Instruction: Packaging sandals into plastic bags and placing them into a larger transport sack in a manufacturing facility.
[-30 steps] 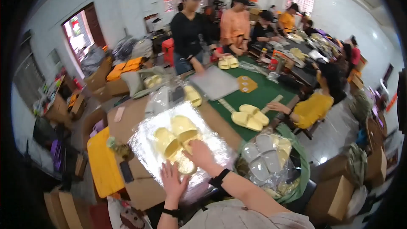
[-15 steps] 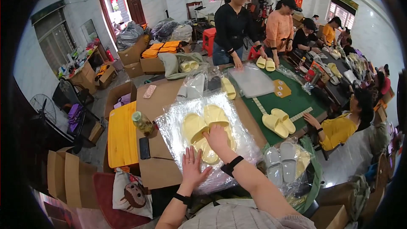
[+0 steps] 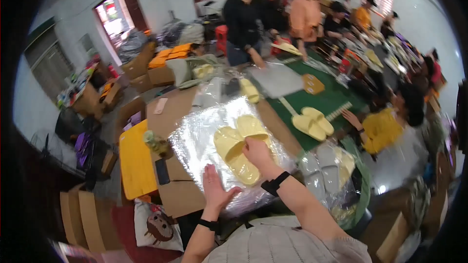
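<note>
A pair of pale yellow slippers [image 3: 243, 165] lies side by side on a stack of clear, shiny plastic bags [image 3: 187, 139] in front of me. My right hand [image 3: 258, 155] is closed at the slippers, its fingers curled around their inner edges near the straps. Part of the grip is hidden behind the hand itself. My left hand [image 3: 217, 190] lies flat on the near part of the bags, fingers stretched and thumb apart, holding nothing.
Bagged grey slippers [image 3: 331, 170] lie at the right. Another yellow pair [image 3: 313, 122] sits on the green mat [image 3: 348, 100] beside a co-worker's hand. A jar [image 3: 155, 142], a dark phone [image 3: 162, 171] and a yellow board [image 3: 134, 160] are at the left. Co-workers stand across the table.
My right hand and the yellow slippers have shifted right across the bags. My left hand stays flat on the stack. Across the table, a co-worker has lifted yellow slippers off the mat.
</note>
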`<state>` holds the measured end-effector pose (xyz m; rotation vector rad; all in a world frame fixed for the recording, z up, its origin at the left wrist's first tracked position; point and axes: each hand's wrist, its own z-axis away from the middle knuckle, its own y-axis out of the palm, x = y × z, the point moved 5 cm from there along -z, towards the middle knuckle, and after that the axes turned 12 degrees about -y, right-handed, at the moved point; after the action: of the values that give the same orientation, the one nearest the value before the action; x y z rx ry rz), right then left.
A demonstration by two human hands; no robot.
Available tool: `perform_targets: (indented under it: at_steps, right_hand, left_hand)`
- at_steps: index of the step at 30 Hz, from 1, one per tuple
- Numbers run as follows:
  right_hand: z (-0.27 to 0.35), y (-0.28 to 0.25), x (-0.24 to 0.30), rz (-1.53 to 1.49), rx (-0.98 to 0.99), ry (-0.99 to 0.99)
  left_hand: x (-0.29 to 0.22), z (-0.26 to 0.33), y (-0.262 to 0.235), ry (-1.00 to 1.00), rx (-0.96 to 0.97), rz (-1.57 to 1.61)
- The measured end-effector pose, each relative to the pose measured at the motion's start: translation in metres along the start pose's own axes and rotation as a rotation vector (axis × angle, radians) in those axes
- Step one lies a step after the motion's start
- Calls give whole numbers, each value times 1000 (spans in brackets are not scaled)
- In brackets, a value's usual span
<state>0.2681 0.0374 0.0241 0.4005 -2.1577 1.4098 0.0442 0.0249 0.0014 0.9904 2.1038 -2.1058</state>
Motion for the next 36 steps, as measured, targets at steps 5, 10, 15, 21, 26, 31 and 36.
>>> perform_targets:
  at_steps: [5, 10, 15, 21, 26, 31, 36]
  right_hand:
    - [54, -53, -25, 12, -193, 88]
    - [159, -127, -124, -48, -555, 315]
    - [294, -158, -230, -37, -897, 718]
    - [396, -155, -317, 231, -577, 1181]
    - [390, -131, -347, 85, -312, 1361]
    - [396, -122, -378, 105, 4, 1373]
    - [330, -173, -345, 407, 757, 1068]
  left_hand:
    - [3, -3, -9, -15, -16, 67]
    - [-8, -4, 2, 28, 16, 148]
    - [-12, -2, 2, 13, 7, 113]
    - [-7, 2, 3, -20, 10, 29]
    - [-13, 1, -1, -68, 29, 13]
    - [-10, -2, 4, -22, -6, 0]
    - [-19, -4, -1, -48, 0, -39]
